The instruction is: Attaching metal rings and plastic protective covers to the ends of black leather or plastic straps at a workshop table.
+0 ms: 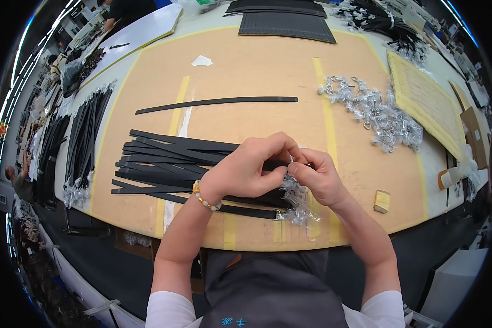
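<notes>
My left hand [249, 169], with a beaded bracelet at the wrist, is closed around the end of a black strap above the pile. My right hand [318, 177] pinches at the same strap end, and the fingertips of both hands nearly meet. Whatever small part lies between them is mostly hidden. Beneath my hands, a pile of flat black straps [153, 158] fans out to the left. Clear plastic-wrapped metal fittings [299, 205] lie at the right ends of these straps. Farther back, one loose black strap [216, 103] lies crosswise on the tan tabletop [257, 65].
Plastic-wrapped metal hooks [388, 120] lie heaped at right, beside a yellow-edged board [429, 101]. A small yellow-wrapped block [382, 201] sits near the front right. Bundled straps [87, 142] hang over the left side. Black strips [284, 26] are stacked at the back.
</notes>
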Available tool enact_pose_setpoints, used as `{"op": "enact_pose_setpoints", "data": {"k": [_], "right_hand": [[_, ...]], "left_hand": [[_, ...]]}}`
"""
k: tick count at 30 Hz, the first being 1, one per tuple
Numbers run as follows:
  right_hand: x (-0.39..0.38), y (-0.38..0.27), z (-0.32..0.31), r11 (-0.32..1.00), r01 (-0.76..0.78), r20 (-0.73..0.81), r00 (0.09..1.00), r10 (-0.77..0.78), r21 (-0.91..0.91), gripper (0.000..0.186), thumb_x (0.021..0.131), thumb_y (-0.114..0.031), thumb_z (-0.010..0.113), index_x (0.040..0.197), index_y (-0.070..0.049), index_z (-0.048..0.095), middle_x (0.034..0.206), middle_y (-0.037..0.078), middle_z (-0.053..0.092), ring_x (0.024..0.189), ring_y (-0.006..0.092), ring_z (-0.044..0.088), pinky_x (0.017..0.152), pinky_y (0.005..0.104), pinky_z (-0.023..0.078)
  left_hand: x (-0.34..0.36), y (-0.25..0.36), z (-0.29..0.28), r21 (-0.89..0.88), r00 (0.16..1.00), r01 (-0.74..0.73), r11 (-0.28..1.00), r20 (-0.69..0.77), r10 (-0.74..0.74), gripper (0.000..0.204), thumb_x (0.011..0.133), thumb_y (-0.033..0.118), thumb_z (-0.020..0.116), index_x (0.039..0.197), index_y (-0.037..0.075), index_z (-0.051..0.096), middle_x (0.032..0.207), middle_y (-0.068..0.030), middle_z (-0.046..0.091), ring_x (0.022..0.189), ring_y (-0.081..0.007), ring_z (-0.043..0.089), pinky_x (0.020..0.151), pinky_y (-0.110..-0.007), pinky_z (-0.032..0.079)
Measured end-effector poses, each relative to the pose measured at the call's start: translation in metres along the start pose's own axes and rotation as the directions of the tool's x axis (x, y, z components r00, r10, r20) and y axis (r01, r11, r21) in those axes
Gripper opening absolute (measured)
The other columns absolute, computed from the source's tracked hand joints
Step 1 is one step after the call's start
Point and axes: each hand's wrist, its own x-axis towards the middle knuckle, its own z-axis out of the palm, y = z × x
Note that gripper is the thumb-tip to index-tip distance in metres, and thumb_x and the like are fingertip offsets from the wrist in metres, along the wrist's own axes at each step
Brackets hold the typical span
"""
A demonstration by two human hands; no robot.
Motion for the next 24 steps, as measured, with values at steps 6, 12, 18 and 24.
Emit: {"op": "enact_pose_setpoints", "data": {"k": [6, 12, 18, 24], "right_hand": [[0.002, -0.007, -0.003, 0.959, 0.035, -0.068, 0.996, -0.056, -0.281, 0.029, 0.092, -0.017, 0.073, 0.073, -0.004, 0.055, 0.067, -0.003, 0.05, 0.07, 0.0058, 0.044, 0.062, 0.0264, 0.039], [0.015, -0.016, -0.038, 0.36, 0.239, 0.092, 0.92, -0.381, -0.902, 0.042, 0.082, -0.038, 0.083, 0.102, -0.005, 0.067, 0.098, 0.01, 0.066, 0.099, 0.0252, 0.061, 0.086, 0.0392, 0.047], [0.01, -0.012, -0.131, 0.231, -0.473, -0.524, 0.728, -0.442, -0.85, 0.054, 0.088, -0.044, 0.073, 0.125, -0.007, 0.063, 0.137, 0.015, 0.056, 0.133, 0.0355, 0.045, 0.112, 0.0487, 0.036], [-0.013, -0.011, -0.183, 0.253, -0.803, -0.831, 0.459, -0.314, -0.539, 0.049, 0.086, -0.032, 0.073, 0.128, -0.011, 0.061, 0.133, 0.016, 0.056, 0.134, 0.0388, 0.041, 0.112, 0.0495, 0.036]], "left_hand": [[0.003, -0.01, -0.009, 0.071, 0.994, -0.106, 0.992, -0.004, 0.106, 0.016, 0.087, 0.002, 0.069, 0.103, -0.001, 0.066, 0.09, -0.0076, 0.07, 0.081, -0.0138, 0.065, 0.077, -0.027, 0.054], [0.006, -0.034, -0.02, 0.167, 0.997, 0.024, 0.986, -0.073, -0.012, 0.014, 0.09, 0.002, 0.067, 0.103, -0.002, 0.067, 0.09, -0.0051, 0.069, 0.081, -0.011, 0.062, 0.076, -0.026, 0.052], [0.008, -0.061, -0.028, 0.135, 0.987, 0.096, 0.986, -0.144, -0.077, 0.014, 0.093, 0.005, 0.065, 0.106, -0.003, 0.066, 0.093, -0.0024, 0.067, 0.086, -0.0074, 0.059, 0.079, -0.025, 0.051], [0.01, -0.075, -0.028, 0.089, 0.979, 0.14, 0.986, -0.16, -0.125, 0.016, 0.093, 0.008, 0.064, 0.105, -0.002, 0.067, 0.094, -0.0053, 0.069, 0.087, -0.0112, 0.06, 0.08, -0.028, 0.05]]}}
